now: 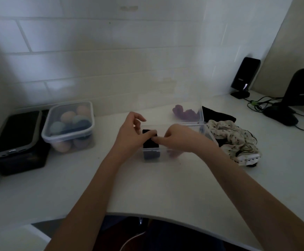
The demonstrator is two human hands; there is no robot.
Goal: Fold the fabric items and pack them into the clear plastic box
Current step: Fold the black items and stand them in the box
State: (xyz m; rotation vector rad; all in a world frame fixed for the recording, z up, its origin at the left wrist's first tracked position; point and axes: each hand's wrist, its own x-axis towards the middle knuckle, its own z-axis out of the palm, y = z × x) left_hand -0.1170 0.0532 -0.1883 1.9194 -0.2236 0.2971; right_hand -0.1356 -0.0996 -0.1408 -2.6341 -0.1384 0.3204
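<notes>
Packing just started, by look of it. One folded black piece [150,140] standing at left end of clear plastic box [209,134], rest of box looks mostly empty. Left hand [129,134] thumb on black piece's top edge, other fingers loose and spread. Right hand [176,137] curled, fingertips pinching same piece — tucking it in, I'd guess. Still to fold: crumpled white patterned garment [232,138] just right of box, black cloth [218,115] and purple fabric [183,113] behind. Black piece looks neat, compact, upright.

Lidded tub of coloured balls [68,124], phone [16,132], two speakers [245,76].
</notes>
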